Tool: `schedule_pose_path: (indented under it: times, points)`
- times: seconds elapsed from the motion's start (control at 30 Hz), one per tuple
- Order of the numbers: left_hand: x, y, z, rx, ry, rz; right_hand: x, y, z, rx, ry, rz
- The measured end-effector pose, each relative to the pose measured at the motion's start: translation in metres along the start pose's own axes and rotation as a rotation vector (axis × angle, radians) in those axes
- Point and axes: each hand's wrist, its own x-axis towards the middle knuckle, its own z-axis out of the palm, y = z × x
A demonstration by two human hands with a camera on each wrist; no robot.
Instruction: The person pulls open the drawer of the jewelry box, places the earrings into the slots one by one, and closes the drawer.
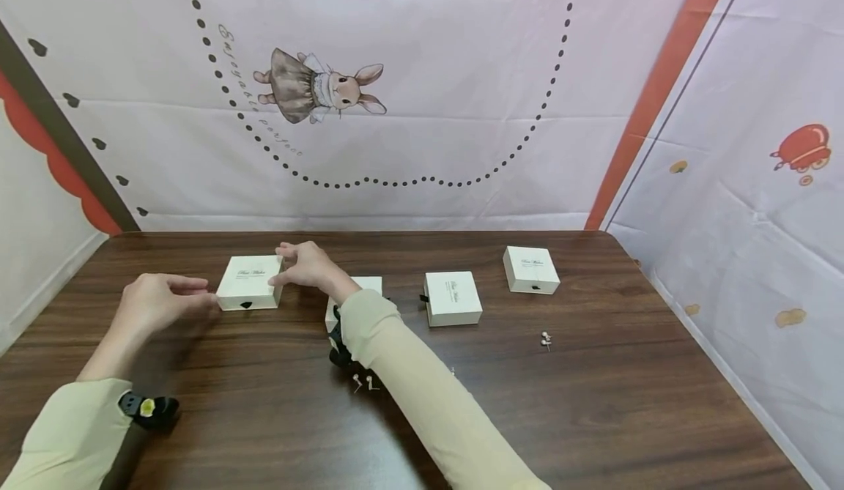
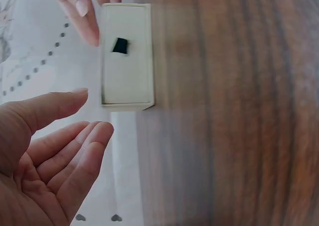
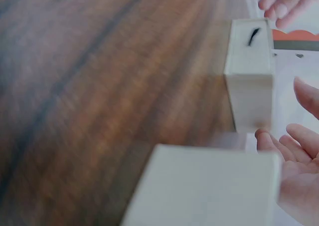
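Observation:
A white box (image 1: 249,282) with dark script on its lid and a small black pull tab stands at the table's left. Beside its left side is my left hand (image 1: 153,301), thumb and fingers extended; in the left wrist view a gap shows between that hand (image 2: 55,156) and the box (image 2: 127,79). At the opposite side is my right hand (image 1: 308,266), thumb and fingers apart, with nothing gripped between them. Its fingertips lie close to the box (image 3: 249,99) in the right wrist view; whether they touch is hard to tell.
Another white box (image 1: 371,283) is partly covered by my right forearm. Farther right are two more, one white box (image 1: 455,298) and one near the back edge, a white box (image 1: 530,270). Small earring-like pieces (image 1: 357,382) lie near my right forearm; similar pieces (image 1: 546,340) lie farther right.

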Motion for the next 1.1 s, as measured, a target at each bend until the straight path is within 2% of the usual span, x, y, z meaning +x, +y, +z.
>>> schedule_pose_path:
  times: [0.1, 0.3, 0.57, 0.77, 0.97, 1.1]
  points:
    - [-0.004, 0.001, -0.004, -0.014, 0.015, -0.004, 0.0, -0.002, -0.006, 0.047, -0.003, -0.003]
    - [-0.008, 0.017, -0.004, -0.051, 0.013, 0.03, -0.006, -0.003, -0.022, 0.118, -0.007, 0.017]
    - [-0.007, 0.027, 0.0, -0.053, 0.023, 0.07, -0.014, -0.003, -0.039, 0.092, 0.015, 0.048]
    - [-0.003, 0.031, 0.005, -0.073, 0.05, 0.071, -0.02, 0.003, -0.051, 0.093, 0.004, 0.026]
    - [-0.003, 0.041, 0.009, -0.086, 0.073, 0.119, -0.028, 0.009, -0.062, 0.089, 0.006, 0.021]
    - [-0.004, 0.049, 0.012, -0.075, 0.077, 0.177, -0.035, 0.012, -0.069, 0.053, -0.001, 0.016]
